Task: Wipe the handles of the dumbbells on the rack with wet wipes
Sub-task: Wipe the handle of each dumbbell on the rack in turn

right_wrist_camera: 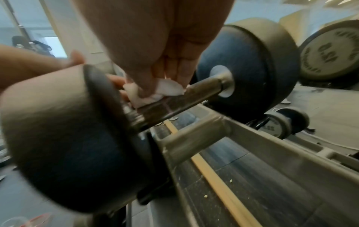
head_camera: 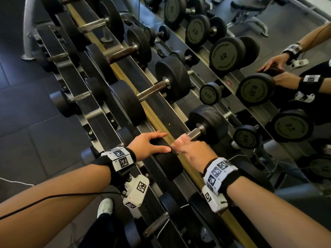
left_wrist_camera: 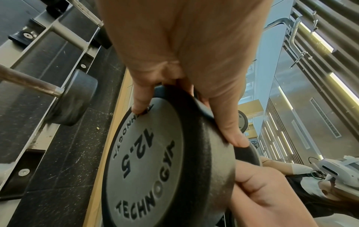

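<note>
Head view: the wiping step is under way on the dumbbell [head_camera: 193, 138] at the near end of the rack's [head_camera: 125, 72] top tier, against the mirror-side rail. The right hand [head_camera: 192, 153] curls its fingers round a bunched white wet wipe [right_wrist_camera: 153, 92] and presses it onto the knurled handle [right_wrist_camera: 186, 98] near the front weight — motion blur suggests rubbing. The left hand [head_camera: 148, 145] lies with fingers nearly straight, spread over the front weight [left_wrist_camera: 155, 161], steadying it. Next, I judge, the wipe should travel toward the far weight, then on to the neighbouring dumbbell [head_camera: 150, 93].
</note>
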Demonstrator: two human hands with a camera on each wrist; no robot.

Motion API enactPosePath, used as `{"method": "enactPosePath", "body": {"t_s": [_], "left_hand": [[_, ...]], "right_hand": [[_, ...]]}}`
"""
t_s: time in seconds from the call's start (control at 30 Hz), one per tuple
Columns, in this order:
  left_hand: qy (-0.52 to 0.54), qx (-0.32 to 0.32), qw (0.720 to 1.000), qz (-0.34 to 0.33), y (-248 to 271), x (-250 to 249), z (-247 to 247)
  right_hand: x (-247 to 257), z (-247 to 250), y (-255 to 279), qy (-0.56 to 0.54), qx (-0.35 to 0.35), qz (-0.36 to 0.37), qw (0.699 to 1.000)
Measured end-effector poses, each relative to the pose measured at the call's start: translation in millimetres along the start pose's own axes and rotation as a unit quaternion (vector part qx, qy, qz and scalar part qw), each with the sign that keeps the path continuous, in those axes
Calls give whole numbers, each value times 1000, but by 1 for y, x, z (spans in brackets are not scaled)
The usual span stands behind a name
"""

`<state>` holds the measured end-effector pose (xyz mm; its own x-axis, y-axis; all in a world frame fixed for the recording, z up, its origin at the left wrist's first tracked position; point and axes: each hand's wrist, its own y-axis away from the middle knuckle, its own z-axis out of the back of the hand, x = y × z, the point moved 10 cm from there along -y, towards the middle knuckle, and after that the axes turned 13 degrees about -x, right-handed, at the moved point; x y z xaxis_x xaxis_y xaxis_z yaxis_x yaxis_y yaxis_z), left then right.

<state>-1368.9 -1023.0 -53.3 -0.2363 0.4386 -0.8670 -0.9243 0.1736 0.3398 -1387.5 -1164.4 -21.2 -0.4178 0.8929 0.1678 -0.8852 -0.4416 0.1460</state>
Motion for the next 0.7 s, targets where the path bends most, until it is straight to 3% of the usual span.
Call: {"method": "enactPosePath", "body": {"t_s": [0.1, 0.2, 0.27, 0.33, 0.43, 0.5, 0.7], "left_hand": [[-2, -2, 1000, 4, 2, -1, 0], [0, 2, 1000, 6, 2, -1, 0], [1, 1, 1000, 7, 2, -2, 0], [-2, -3, 1000, 5, 2, -3, 0], [-8, -11, 1000, -1, 3, -4, 1], [-12, -15, 1000, 0, 4, -3, 2], [-12, -18, 1000, -12, 8, -2, 1]], "right_hand": [[0, 3, 0, -53, 3, 4, 999], [-41, 26, -8, -58, -56, -81, 993], [-53, 25, -9, -37, -55, -128, 990], [-35, 9, -12, -13, -22, -107, 994], [4, -7, -12, -9, -46, 21, 999], [2, -10, -12, 27, -47, 63, 997], [-29, 4, -25, 76, -43, 30, 996]]}}
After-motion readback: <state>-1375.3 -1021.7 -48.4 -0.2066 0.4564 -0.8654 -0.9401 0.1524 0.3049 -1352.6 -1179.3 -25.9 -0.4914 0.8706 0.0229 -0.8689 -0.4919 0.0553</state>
